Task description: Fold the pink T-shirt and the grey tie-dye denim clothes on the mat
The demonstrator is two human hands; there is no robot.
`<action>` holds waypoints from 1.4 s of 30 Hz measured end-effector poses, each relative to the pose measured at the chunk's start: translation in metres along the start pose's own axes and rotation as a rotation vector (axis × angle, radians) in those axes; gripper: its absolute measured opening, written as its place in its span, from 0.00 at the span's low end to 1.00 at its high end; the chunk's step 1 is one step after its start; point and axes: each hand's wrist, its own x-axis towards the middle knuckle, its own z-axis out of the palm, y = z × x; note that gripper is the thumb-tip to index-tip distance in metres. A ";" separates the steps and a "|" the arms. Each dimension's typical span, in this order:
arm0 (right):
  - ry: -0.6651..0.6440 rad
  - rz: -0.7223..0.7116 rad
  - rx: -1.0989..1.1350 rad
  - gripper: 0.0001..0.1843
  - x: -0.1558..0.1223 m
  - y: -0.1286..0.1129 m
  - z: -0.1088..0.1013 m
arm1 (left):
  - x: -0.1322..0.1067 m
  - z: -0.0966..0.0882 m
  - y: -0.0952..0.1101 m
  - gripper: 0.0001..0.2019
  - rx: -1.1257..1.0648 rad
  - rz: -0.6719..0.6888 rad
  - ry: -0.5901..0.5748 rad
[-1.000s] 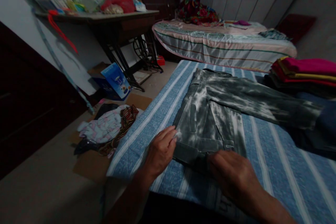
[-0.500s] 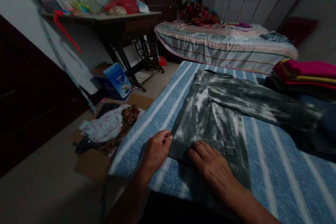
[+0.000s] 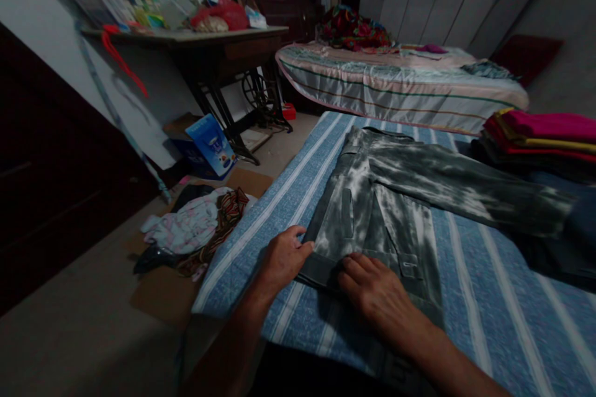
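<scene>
A grey tie-dye jacket (image 3: pixel 395 198) lies partly folded on a blue-and-white striped bedcover (image 3: pixel 488 298), one sleeve stretched out to the right. My left hand (image 3: pixel 284 257) pinches the jacket's near left hem corner, fingers curled on the cloth. My right hand (image 3: pixel 379 294) lies flat on the near hem, fingers stretched and pressing the fabric down.
A stack of folded pink, yellow and red cloths (image 3: pixel 544 133) sits at the right. Loose clothes (image 3: pixel 190 229) lie on cardboard on the floor at left, beside a blue box (image 3: pixel 209 146). A cluttered sewing table (image 3: pixel 200 43) and a second bed (image 3: pixel 395 80) stand behind.
My right hand slid left along the near hem and flattened on it. My left hand kept its hold at the left corner.
</scene>
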 end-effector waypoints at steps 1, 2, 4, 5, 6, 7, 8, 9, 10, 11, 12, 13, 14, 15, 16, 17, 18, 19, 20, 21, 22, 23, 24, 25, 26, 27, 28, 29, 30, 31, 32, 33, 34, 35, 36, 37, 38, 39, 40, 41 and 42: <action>-0.019 0.008 -0.005 0.04 -0.001 0.000 0.002 | 0.000 0.001 0.000 0.17 0.003 0.002 0.004; -0.033 0.012 -0.008 0.03 -0.002 0.000 0.004 | 0.001 0.002 -0.001 0.16 0.007 0.003 0.011; -0.043 0.009 -0.004 0.03 -0.004 0.000 0.007 | 0.002 0.004 -0.002 0.15 0.016 0.008 0.019; -0.037 0.008 -0.001 0.03 -0.004 0.000 0.007 | 0.002 0.004 -0.002 0.15 0.021 0.013 0.022; -0.026 0.008 -0.001 0.03 -0.004 0.001 0.007 | 0.003 0.004 -0.002 0.14 0.026 0.021 0.025; -0.012 0.006 -0.001 0.03 -0.005 0.001 0.007 | 0.003 0.004 -0.003 0.14 0.032 0.030 0.025; 0.002 0.004 -0.003 0.04 -0.005 0.001 0.007 | 0.004 0.004 -0.003 0.13 0.040 0.043 0.022; 0.016 0.005 -0.006 0.05 -0.005 0.001 0.007 | 0.005 0.003 -0.002 0.13 0.050 0.058 0.013; 0.028 0.009 -0.009 0.06 -0.005 0.001 0.007 | 0.005 0.002 -0.002 0.13 0.060 0.074 0.001; 0.036 0.014 -0.009 0.06 -0.006 0.001 0.007 | 0.005 0.001 -0.002 0.13 0.070 0.092 -0.015; 0.040 0.020 -0.008 0.07 -0.007 0.000 0.008 | 0.006 0.000 -0.001 0.13 0.079 0.109 -0.029; 0.048 0.028 -0.010 0.08 -0.008 -0.001 0.010 | 0.006 -0.001 -0.001 0.13 0.084 0.123 -0.039; 0.058 0.036 -0.016 0.09 -0.010 -0.002 0.012 | 0.006 -0.002 0.000 0.13 0.086 0.135 -0.045; 0.071 0.044 -0.027 0.10 -0.012 -0.004 0.014 | 0.006 -0.002 0.000 0.13 0.082 0.144 -0.044; 0.081 0.051 -0.041 0.11 -0.015 -0.006 0.016 | 0.006 -0.002 0.000 0.13 0.075 0.150 -0.040; 0.090 0.059 -0.056 0.12 -0.017 -0.009 0.019 | 0.007 -0.001 -0.001 0.13 0.065 0.155 -0.034; 0.102 0.067 -0.069 0.13 -0.020 -0.011 0.021 | 0.007 0.000 -0.002 0.13 0.053 0.158 -0.027; 0.114 0.076 -0.078 0.14 -0.022 -0.014 0.023 | 0.008 0.001 -0.003 0.14 0.039 0.158 -0.019; 0.124 0.086 -0.083 0.14 -0.023 -0.016 0.024 | 0.008 0.002 -0.004 0.14 0.023 0.156 -0.010; 0.138 0.094 -0.086 0.15 -0.025 -0.017 0.025 | 0.009 0.003 -0.006 0.14 0.009 0.153 -0.004; 0.153 0.099 -0.087 0.16 -0.026 -0.019 0.026 | 0.010 0.004 -0.007 0.15 -0.006 0.150 0.000; 0.166 0.099 -0.087 0.16 -0.027 -0.019 0.026 | 0.010 0.005 -0.008 0.15 -0.021 0.146 0.005; 0.173 0.095 -0.085 0.16 -0.027 -0.019 0.026 | 0.011 0.006 -0.009 0.15 -0.035 0.143 0.008; 0.178 0.090 -0.082 0.16 -0.027 -0.019 0.026 | 0.011 0.007 -0.009 0.15 -0.048 0.142 0.009; 0.184 0.088 -0.080 0.16 -0.027 -0.019 0.026 | 0.011 0.007 -0.010 0.15 -0.058 0.140 0.011; 0.190 0.088 -0.079 0.16 -0.028 -0.018 0.026 | 0.011 0.008 -0.011 0.15 -0.066 0.138 0.011; 0.196 0.090 -0.078 0.16 -0.028 -0.018 0.027 | 0.011 0.008 -0.011 0.15 -0.071 0.135 0.011; 0.201 0.092 -0.076 0.16 -0.028 -0.018 0.027 | 0.011 0.008 -0.011 0.15 -0.074 0.132 0.009; 0.203 0.094 -0.071 0.16 -0.029 -0.018 0.028 | 0.010 0.007 -0.012 0.15 -0.074 0.129 0.006; 0.207 0.096 -0.066 0.16 -0.029 -0.018 0.029 | 0.010 0.007 -0.012 0.14 -0.071 0.125 0.004; 0.211 0.099 -0.061 0.17 -0.030 -0.018 0.030 | 0.009 0.007 -0.011 0.14 -0.068 0.121 0.002; 0.216 0.103 -0.058 0.17 -0.031 -0.018 0.031 | 0.008 0.006 -0.011 0.13 -0.066 0.118 -0.003; 0.221 0.106 -0.057 0.17 -0.032 -0.018 0.031 | 0.007 0.005 -0.010 0.13 -0.065 0.118 -0.008; 0.226 0.108 -0.056 0.17 -0.032 -0.018 0.032 | 0.006 0.005 -0.009 0.13 -0.066 0.121 -0.011; 0.229 0.108 -0.056 0.18 -0.033 -0.018 0.033 | 0.006 0.004 -0.008 0.13 -0.069 0.125 -0.012; 0.230 0.107 -0.054 0.18 -0.033 -0.018 0.033 | 0.005 0.004 -0.007 0.13 -0.071 0.132 -0.009; 0.232 0.105 -0.051 0.18 -0.033 -0.017 0.033 | 0.005 0.004 -0.007 0.13 -0.072 0.140 -0.006; 0.240 0.101 -0.051 0.18 -0.033 -0.017 0.034 | 0.004 0.003 -0.007 0.12 -0.072 0.147 -0.005; 0.250 0.096 -0.054 0.18 -0.033 -0.017 0.034 | 0.004 0.003 -0.007 0.12 -0.072 0.154 -0.011; 0.260 0.090 -0.059 0.18 -0.032 -0.017 0.034 | 0.004 0.002 -0.007 0.12 -0.070 0.162 -0.025; 0.270 0.085 -0.065 0.18 -0.032 -0.017 0.034 | 0.005 0.001 -0.008 0.12 -0.063 0.171 -0.043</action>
